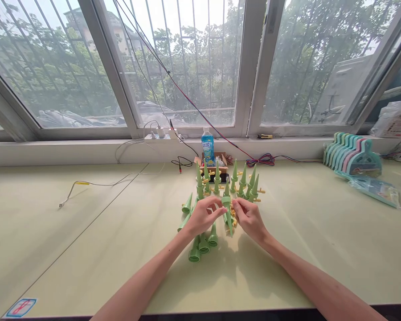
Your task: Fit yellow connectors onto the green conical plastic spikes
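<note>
My left hand point(205, 215) is closed on a green plastic watering spike point(228, 218), holding it by its wide collar with the point hanging down. Close beside that collar, my right hand point(249, 218) pinches something small, mostly hidden by the fingers; I cannot make it out. Small yellow valves point(234, 222) lie on the table just behind the held spike. Several green spikes with yellow valves in them, such as this upright spike point(242, 183), stand behind my hands. More spikes without visible valves lie or stand left and in front, among them a front spike point(194, 250).
Behind the spikes, a blue bottle point(207, 147) stands by a small cardboard box point(222, 165) and a dark phone-like object point(219, 178). Cables point(263, 159) trail along the wall. Right of these stand several pastel plastic items point(354, 154). A white cable point(96, 183) lies to the left.
</note>
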Available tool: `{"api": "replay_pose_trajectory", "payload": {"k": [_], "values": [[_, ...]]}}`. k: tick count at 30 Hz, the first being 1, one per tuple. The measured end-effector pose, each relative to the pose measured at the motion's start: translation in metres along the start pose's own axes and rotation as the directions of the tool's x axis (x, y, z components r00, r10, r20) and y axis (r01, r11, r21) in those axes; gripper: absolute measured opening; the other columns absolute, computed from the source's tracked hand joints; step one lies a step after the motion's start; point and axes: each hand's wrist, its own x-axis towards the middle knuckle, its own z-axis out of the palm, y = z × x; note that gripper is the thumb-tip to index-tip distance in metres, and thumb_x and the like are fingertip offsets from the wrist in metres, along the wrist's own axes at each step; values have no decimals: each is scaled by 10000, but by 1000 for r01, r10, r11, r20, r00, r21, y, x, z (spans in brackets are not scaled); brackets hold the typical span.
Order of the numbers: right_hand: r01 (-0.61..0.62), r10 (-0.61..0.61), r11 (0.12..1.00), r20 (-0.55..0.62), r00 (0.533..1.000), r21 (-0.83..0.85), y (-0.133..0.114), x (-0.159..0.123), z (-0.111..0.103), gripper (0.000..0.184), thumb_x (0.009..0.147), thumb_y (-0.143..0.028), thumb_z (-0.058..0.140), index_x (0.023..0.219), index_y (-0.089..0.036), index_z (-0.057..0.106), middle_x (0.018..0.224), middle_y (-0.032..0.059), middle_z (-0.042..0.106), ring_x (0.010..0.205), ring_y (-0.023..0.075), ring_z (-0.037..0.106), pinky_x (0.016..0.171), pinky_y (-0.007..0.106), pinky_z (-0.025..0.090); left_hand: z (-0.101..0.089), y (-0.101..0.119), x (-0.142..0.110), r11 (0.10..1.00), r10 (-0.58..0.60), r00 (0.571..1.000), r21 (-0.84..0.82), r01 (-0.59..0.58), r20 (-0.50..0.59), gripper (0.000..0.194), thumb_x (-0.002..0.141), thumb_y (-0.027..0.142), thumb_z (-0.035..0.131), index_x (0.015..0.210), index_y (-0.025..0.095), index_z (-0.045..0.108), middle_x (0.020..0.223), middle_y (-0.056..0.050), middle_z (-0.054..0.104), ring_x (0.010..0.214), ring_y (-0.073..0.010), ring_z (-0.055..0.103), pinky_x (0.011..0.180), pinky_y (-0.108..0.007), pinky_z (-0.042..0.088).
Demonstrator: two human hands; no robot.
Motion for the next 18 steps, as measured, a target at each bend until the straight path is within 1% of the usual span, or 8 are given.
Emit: {"api": "replay_pose_trajectory", "payload": {"k": [3, 7, 12, 18], "values": [[-53, 53, 998, 14, 999, 39, 0, 0, 1, 413, 951, -465, 445, 639, -196, 422, 492, -58, 349, 433, 88, 303, 420, 235, 246, 0, -1, 0, 998, 51, 999, 40, -51, -4, 341, 855, 492, 584, 858, 152, 619, 876, -45, 576, 620, -88, 512, 481, -185, 459], [-89, 85, 991, 36, 996, 100, 0, 1, 0, 422, 942, -475, 458, 629, -194, 416, 482, -62, 346, 419, 79, 297, 409, 229, 240, -1, -1, -1, 987, 124, 992, 107, -121, -23, 272, 863, 434, 605, 892, 165, 635, 904, -41, 587, 614, -75, 521, 495, -178, 454], [-134, 121, 973, 82, 989, 186, 2, 2, -1, 423, 926, -467, 481, 613, -189, 419, 493, -59, 359, 429, 73, 292, 407, 220, 237, -2, -1, -1, 947, 263, 965, 190, -258, 0, 219, 904, 353, 573, 1030, 194, 656, 984, -59, 620, 627, -76, 524, 530, -192, 454], [-151, 131, 962, 100, 986, 228, 1, 3, 0, 434, 905, -470, 510, 588, -192, 405, 481, -69, 326, 416, 68, 270, 393, 217, 226, -3, -4, -3, 899, 345, 939, 286, -332, 7, 248, 927, 321, 544, 1143, 237, 630, 1016, -60, 619, 588, -65, 482, 534, -193, 444]]}}
